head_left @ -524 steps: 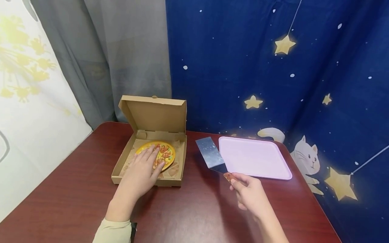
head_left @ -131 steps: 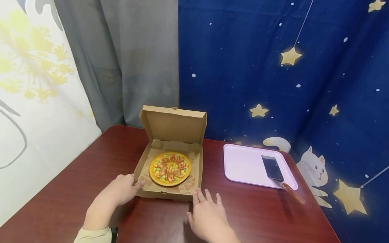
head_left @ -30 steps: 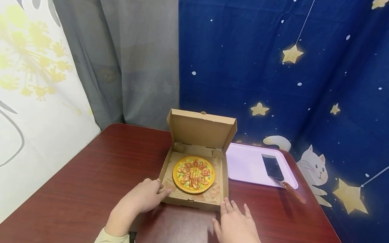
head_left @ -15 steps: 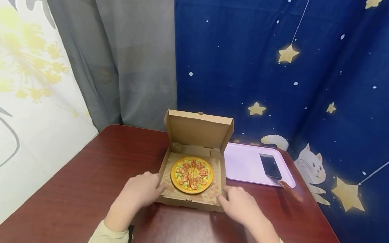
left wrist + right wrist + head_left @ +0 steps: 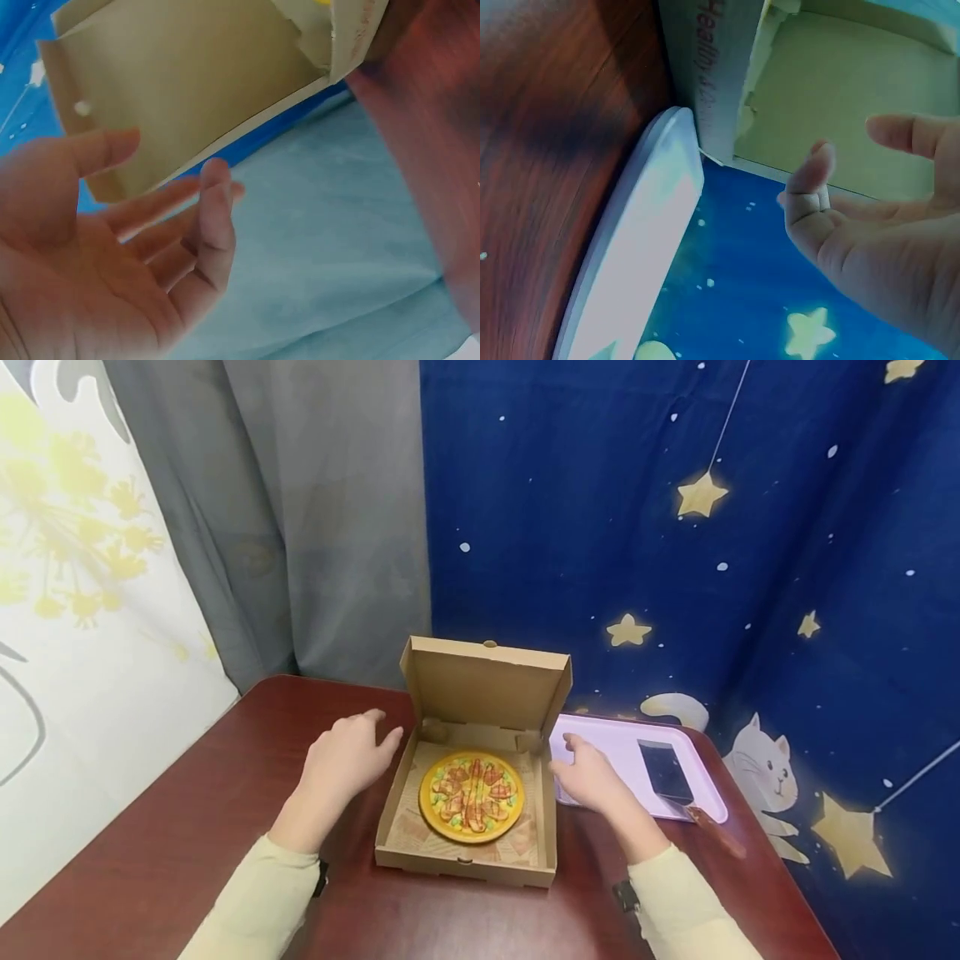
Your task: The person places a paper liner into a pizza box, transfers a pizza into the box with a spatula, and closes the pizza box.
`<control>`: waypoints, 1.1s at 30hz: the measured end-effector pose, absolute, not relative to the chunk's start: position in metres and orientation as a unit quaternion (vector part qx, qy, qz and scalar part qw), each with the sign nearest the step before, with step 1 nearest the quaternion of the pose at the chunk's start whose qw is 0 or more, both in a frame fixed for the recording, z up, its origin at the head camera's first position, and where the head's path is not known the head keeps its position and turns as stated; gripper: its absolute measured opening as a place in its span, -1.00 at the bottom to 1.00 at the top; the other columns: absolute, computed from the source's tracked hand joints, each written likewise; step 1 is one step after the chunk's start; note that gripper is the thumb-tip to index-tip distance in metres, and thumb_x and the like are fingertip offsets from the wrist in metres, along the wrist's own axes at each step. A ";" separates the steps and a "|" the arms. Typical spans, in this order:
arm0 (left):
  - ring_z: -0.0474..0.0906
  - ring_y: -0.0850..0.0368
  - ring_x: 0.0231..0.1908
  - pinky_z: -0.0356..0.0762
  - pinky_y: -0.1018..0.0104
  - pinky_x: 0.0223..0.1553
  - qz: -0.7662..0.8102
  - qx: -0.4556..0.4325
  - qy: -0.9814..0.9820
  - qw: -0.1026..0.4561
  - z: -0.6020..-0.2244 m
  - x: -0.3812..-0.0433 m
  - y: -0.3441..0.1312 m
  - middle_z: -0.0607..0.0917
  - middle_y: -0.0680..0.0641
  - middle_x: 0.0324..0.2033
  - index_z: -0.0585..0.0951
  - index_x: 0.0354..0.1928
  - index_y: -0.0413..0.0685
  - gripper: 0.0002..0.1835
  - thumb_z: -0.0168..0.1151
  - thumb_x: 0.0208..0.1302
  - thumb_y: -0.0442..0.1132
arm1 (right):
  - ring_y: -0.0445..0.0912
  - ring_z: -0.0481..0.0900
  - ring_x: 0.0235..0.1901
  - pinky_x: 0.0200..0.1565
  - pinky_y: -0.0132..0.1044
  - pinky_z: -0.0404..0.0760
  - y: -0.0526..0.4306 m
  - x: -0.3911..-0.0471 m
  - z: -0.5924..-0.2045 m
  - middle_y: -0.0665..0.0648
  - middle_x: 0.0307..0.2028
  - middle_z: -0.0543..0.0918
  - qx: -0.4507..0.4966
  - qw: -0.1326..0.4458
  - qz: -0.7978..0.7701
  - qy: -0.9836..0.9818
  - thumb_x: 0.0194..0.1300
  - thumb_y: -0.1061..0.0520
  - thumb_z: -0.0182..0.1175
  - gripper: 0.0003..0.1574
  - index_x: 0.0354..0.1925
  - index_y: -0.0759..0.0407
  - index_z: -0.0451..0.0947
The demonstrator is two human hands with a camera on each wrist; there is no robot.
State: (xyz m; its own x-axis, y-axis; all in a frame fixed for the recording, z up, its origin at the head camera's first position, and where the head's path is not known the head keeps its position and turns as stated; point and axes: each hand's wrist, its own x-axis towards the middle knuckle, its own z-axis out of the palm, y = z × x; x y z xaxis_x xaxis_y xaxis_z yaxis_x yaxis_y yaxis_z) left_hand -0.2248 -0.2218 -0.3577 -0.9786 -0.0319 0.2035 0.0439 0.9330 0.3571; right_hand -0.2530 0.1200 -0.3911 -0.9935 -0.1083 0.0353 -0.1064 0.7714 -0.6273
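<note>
A cardboard pizza box (image 5: 468, 862) stands on the table with its lid (image 5: 487, 689) raised at the back. Inside, on printed paper, lies a round toy pizza (image 5: 471, 797) with a yellow rim. My left hand (image 5: 348, 756) hovers left of the box near the lid's hinge, fingers loosely bent around nothing. On the other side my right hand (image 5: 592, 774) hangs over the near left part of the tray, also holding nothing. Both wrist views show a gap between the fingers of the left hand (image 5: 97, 255) or right hand (image 5: 885, 225) and the lid.
A pink tray (image 5: 600, 731) sits right of the box, its left end partly behind the box. Across its right side rests a spatula (image 5: 665, 772), brown handle past the rim. Curtains (image 5: 525, 527) hang behind the dark red table (image 5: 195, 827).
The spatula went from my right hand to the tray earlier. The box slid right with the pizza inside. Both hands have since left its front corners and risen toward the lid's sides.
</note>
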 end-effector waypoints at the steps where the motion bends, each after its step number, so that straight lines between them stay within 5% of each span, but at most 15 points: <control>1: 0.70 -0.45 0.09 0.67 -0.37 0.02 -0.186 0.001 -0.977 0.102 -0.360 -0.231 -0.222 0.69 -0.37 0.26 0.55 0.41 -0.19 -0.39 0.11 0.56 0.09 | 0.37 0.64 0.27 0.33 0.18 0.62 0.119 -0.259 -0.392 0.59 0.30 0.57 -0.049 0.009 -0.343 0.938 0.38 0.13 0.10 -0.10 0.52 0.58 0.18; 4: 0.68 -0.45 0.13 0.67 -0.36 0.08 -0.187 0.010 -0.979 0.080 -0.370 -0.253 -0.224 0.64 -0.39 0.32 0.47 0.48 -0.23 -0.34 0.11 0.56 0.08 | 0.14 0.80 -0.22 -0.10 -0.11 0.77 0.116 -0.277 -0.399 0.49 -0.08 0.76 -0.018 0.045 -0.392 0.918 0.36 0.16 0.07 -0.03 0.55 0.63 0.04; 8: 0.60 -0.46 0.27 0.61 -0.35 0.22 -0.206 0.004 -0.978 0.039 -0.390 -0.285 -0.225 0.51 -0.43 0.42 0.34 0.55 -0.30 -0.26 0.13 0.54 0.06 | -0.17 0.54 -0.58 -0.48 -0.39 0.58 0.111 -0.301 -0.410 0.18 -0.48 0.65 0.003 0.087 -0.462 0.882 0.31 0.26 0.06 -0.03 0.58 0.57 0.03; 13: 0.52 -0.41 0.30 0.58 -0.24 0.27 -0.302 -0.009 -0.953 -0.002 -0.403 -0.323 -0.219 0.31 -0.51 0.47 0.18 0.63 -0.28 -0.14 0.18 0.50 0.07 | -0.15 0.55 -0.50 -0.53 -0.43 0.60 0.110 -0.326 -0.418 0.11 -0.44 0.55 0.018 0.097 -0.503 0.859 0.13 0.37 -0.01 -0.07 0.52 0.39 0.19; 18: 0.59 -0.03 -0.28 0.63 0.16 -0.26 -0.399 -0.018 -0.915 -0.054 -0.409 -0.342 -0.210 0.46 -0.47 0.30 0.15 0.64 -0.22 -0.18 0.18 0.50 -0.02 | -0.20 0.48 -0.60 -0.57 -0.42 0.53 0.112 -0.340 -0.424 0.05 -0.50 0.49 0.010 0.101 -0.494 0.863 0.19 0.35 0.02 -0.06 0.54 0.34 0.11; 22: 0.36 0.19 -0.63 0.45 0.31 -0.52 -0.414 -0.046 -0.904 -0.096 -0.413 -0.346 -0.207 0.65 -0.31 -0.11 0.12 0.62 -0.21 -0.23 0.12 0.51 -0.13 | -0.24 0.43 -0.68 -0.60 -0.42 0.52 0.111 -0.346 -0.428 0.08 -0.52 0.51 -0.007 0.116 -0.479 0.870 0.25 0.36 0.08 -0.06 0.56 0.33 0.08; 27: 0.22 0.20 -0.70 0.35 0.30 -0.62 -0.458 -0.045 -0.882 -0.100 -0.420 -0.350 -0.209 0.46 -0.11 -0.43 0.02 0.67 -0.05 -0.23 0.09 0.56 -0.20 | -0.22 0.46 -0.67 -0.60 -0.42 0.52 0.111 -0.351 -0.430 0.20 -0.42 0.56 -0.015 0.110 -0.464 0.879 0.28 0.42 0.02 -0.10 0.56 0.34 0.08; 33: 0.26 0.17 -0.66 0.31 0.33 -0.63 -0.455 -0.042 -0.884 -0.097 -0.428 -0.355 -0.210 0.59 -0.35 -0.04 0.00 0.67 -0.06 -0.34 -0.08 0.68 -0.19 | -0.21 0.50 -0.63 -0.57 -0.42 0.56 0.113 -0.351 -0.431 0.41 -0.20 0.64 -0.019 0.108 -0.454 0.884 0.20 0.46 -0.12 -0.06 0.58 0.37 0.07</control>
State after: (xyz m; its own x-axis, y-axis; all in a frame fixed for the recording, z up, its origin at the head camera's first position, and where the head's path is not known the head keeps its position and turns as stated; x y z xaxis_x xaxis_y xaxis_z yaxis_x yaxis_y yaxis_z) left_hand -0.3552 -0.2102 -0.4276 -0.9775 0.1631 -0.1336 -0.0138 0.5828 0.8125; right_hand -0.3513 0.1125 -0.4305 -0.9758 -0.1325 -0.1737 0.0642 0.5864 -0.8075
